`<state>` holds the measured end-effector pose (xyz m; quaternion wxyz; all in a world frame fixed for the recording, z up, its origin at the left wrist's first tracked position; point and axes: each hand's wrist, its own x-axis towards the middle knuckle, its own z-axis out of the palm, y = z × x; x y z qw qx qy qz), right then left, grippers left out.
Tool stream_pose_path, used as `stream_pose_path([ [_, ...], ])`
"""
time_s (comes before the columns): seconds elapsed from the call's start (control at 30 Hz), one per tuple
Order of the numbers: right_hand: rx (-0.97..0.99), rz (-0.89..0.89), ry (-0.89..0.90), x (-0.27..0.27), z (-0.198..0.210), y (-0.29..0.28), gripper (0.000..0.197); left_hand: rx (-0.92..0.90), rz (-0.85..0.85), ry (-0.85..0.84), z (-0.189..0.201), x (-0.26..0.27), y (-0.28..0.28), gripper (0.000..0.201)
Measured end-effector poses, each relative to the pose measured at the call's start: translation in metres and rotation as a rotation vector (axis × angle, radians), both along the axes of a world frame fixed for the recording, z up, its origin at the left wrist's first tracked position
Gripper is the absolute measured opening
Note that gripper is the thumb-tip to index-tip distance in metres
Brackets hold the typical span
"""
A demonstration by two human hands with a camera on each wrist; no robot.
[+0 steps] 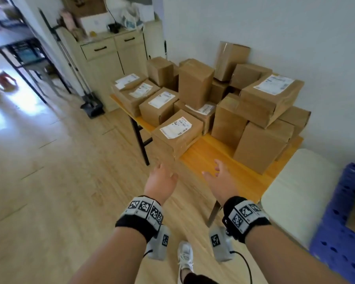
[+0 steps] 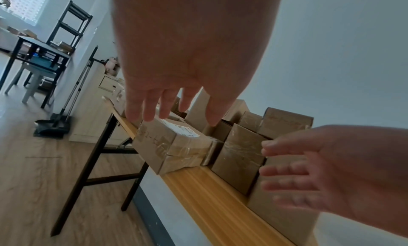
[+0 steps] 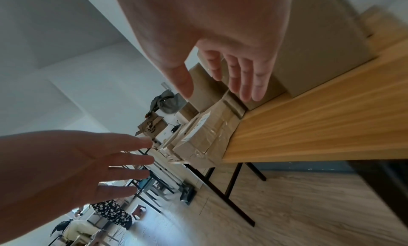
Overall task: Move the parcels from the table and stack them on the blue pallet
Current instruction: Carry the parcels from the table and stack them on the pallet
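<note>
Bare skin and nothing else on my fingers: both hands are spread with straight, slightly parted digits, holding nothing. My left hand (image 1: 161,179) hangs in the air in front of the table edge, and in its wrist view the fingertips (image 2: 150,113) sit visually over the nearest parcel (image 1: 177,136), though I cannot tell from that angle whether they touch; the head view shows a gap. My right hand (image 1: 221,180) floats over the bare strip of the wooden table (image 1: 217,158), palm turned inward toward the left. The nearest parcel is a taped brown box with a white label, overhanging the front edge of the table. Beyond it the rest of the parcels (image 1: 195,83) crowd the tabletop against the wall, some stacked two high, several with labels whose print is too blurred to read. A tall plain box (image 1: 260,146) stands just right of my right hand. The blue pallet (image 1: 342,228) is cut off at the lower right corner of the head view, so I see only part of its perforated frame. A white cushioned surface (image 1: 295,191) lies between pallet and table. The far room to the left is washed out by glare.
</note>
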<state>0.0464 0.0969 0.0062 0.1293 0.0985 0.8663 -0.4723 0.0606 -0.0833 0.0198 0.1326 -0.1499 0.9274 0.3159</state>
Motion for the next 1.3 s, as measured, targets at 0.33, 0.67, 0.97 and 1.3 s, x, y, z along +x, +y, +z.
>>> stream_pose_path([
  [0.33,-0.128,-0.028,-0.099,-0.12,-0.018,-0.079,0.08,-0.152,-0.063,0.044,0.005,-0.109,-0.059,0.041],
  [0.67,-0.09,-0.055,-0.125,-0.163,-0.028,-0.095,0.076,-0.119,-0.142,-0.005,-0.013,-0.197,-0.081,0.057],
  [0.97,-0.113,-0.212,-0.268,-0.182,-0.029,-0.124,0.074,-0.061,-0.343,-0.215,-0.024,-0.254,-0.095,0.064],
  [1.3,-0.166,-0.484,-0.323,-0.155,-0.045,-0.142,0.075,0.15,-0.373,-0.265,-0.045,-0.255,-0.108,0.048],
])
